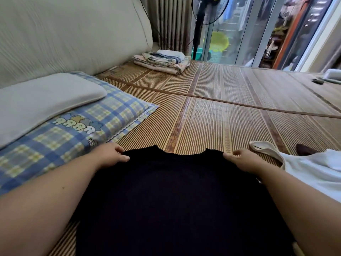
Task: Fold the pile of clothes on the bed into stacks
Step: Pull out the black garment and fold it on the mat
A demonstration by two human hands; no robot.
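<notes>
Your left hand (112, 156) and right hand (245, 160) pinch the black knit garment's (175, 196) far corners. It stretches crosswise between them, trailing toward you over the woven bamboo mat (212, 117).

- black garment (175, 200): matt cloth, smooth;
- mat (230, 111): woven slats (bamboo, by the look), slightly glossy;
- pillow (60, 137): checked cloth, matt;
- folded stack (162, 61): soft cloth;
- white garment (313, 170): thin cloth
</notes>
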